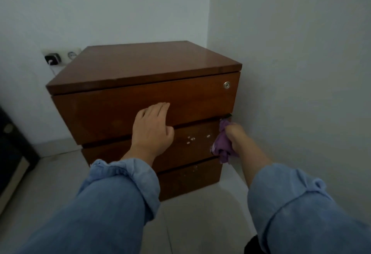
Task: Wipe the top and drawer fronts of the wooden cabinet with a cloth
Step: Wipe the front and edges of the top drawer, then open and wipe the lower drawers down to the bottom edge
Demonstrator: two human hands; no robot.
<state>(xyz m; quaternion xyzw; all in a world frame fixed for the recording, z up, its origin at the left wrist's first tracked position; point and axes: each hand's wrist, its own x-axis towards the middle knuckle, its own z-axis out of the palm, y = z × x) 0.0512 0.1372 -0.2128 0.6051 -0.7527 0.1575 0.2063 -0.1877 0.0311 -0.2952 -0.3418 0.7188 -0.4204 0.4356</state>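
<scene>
A brown wooden cabinet [152,63] with three drawer fronts stands in the room's corner. My left hand [152,129] lies flat, fingers together, on the lower edge of the top drawer front [100,111]. My right hand [233,133] is closed around a bunched purple cloth [222,145], pressed against the right end of the middle drawer front [192,145]. Small white specks show on the middle drawer, left of the cloth. The bottom drawer front [188,179] sits below, also speckled.
A wall [301,73] runs close along the cabinet's right side. A wall socket with a black plug [52,59] and white cable sits behind the cabinet's left. A dark piece of furniture [12,147] stands at the left edge. The floor [196,223] is pale tile.
</scene>
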